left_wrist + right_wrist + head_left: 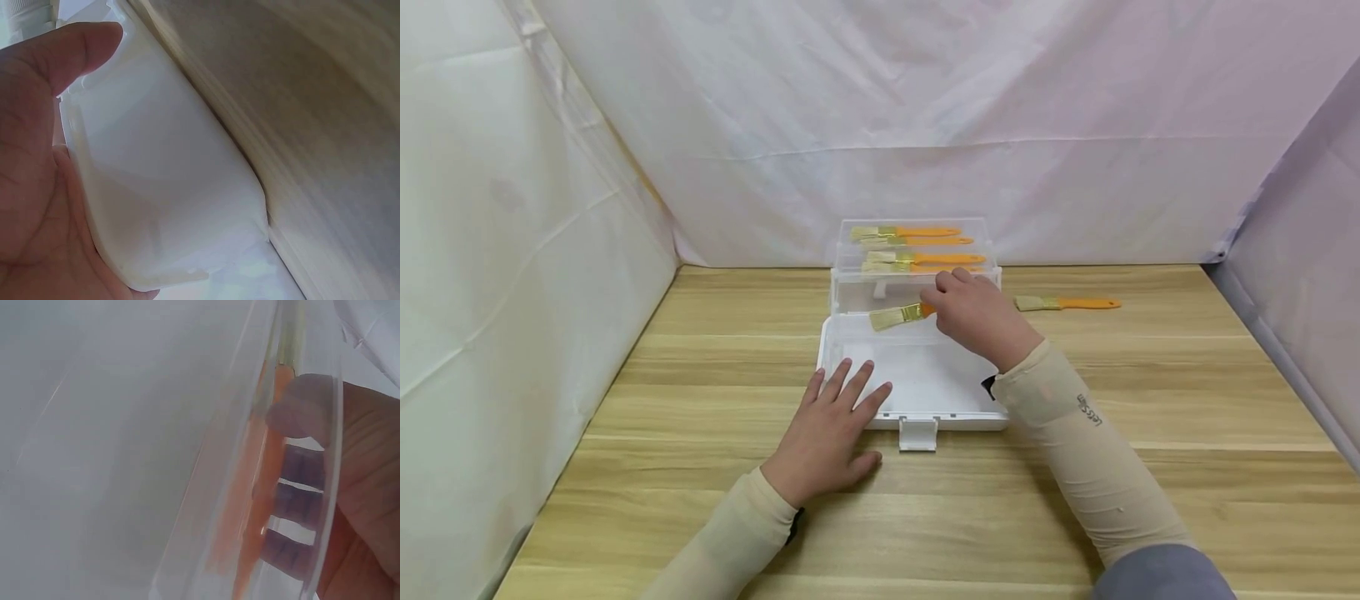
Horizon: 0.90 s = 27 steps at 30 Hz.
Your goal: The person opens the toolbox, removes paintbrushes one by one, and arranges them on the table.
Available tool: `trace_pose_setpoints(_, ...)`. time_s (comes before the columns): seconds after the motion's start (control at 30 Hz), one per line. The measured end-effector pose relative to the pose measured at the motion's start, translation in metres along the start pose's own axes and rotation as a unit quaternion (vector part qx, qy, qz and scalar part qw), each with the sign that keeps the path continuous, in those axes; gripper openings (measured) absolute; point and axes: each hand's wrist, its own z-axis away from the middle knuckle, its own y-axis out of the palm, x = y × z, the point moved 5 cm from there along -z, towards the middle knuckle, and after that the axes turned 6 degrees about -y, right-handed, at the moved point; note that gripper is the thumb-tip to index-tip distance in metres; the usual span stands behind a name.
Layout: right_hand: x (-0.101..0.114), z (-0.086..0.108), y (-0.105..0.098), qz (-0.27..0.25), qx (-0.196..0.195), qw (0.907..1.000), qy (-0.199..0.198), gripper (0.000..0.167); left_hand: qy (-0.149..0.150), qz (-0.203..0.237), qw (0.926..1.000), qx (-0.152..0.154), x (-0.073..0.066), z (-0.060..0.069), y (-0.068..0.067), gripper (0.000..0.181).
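Note:
Over the rear half of an open white plastic box (917,375), my right hand (977,317) grips a flat paintbrush (898,317) by its orange handle. Its pale bristles point left. In the right wrist view the fingers and the orange handle (272,462) show through clear plastic. My left hand (831,433) rests at the box's front left corner with fingers spread. The left wrist view has its palm and thumb against the white box side (162,169). Behind, several similar paintbrushes (936,258) lie side by side in a raised clear tray (917,223).
Right of the box, another orange-handled paintbrush (1086,303) lies on the wooden table (1150,375). A white latch (917,435) sticks out from the box's front edge. White cloth (925,100) hangs behind the table, with more cloth at both sides.

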Motion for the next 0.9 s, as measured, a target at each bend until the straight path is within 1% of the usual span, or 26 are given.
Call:
trace_pose_setpoints(0.3, -0.003, 0.004, -0.007, 0.002, 0.006, 0.9996, 0.028, 0.023, 0.001, -0.001, 1.0000, -0.002, 0.000, 0.000, 0.000, 0.084)
trace_pose_setpoints(0.43, -0.004, 0.007, -0.012, 0.005, -0.003, 0.9996, 0.029, 0.022, -0.002, 0.001, 1.0000, 0.001, 0.000, 0.000, 0.000, 0.084)
trace_pose_setpoints(0.67, -0.003, 0.014, -0.025, -0.001, -0.037, 0.9991, 0.022, 0.020, -0.001, 0.001, 1.0000, 0.002, 0.000, 0.000, 0.001, 0.084)
trace_pose_setpoints(0.77, -0.002, 0.017, -0.030, 0.004, -0.056, 0.9983, 0.019, 0.018, -0.001, 0.002, 1.0000, 0.001, 0.001, 0.000, 0.001, 0.085)
trace_pose_setpoints(0.9, -0.003, 0.021, -0.034, 0.010, -0.070, 0.9973, 0.018, 0.017, 0.000, 0.002, 1.0000, 0.000, 0.001, 0.000, 0.001, 0.085)
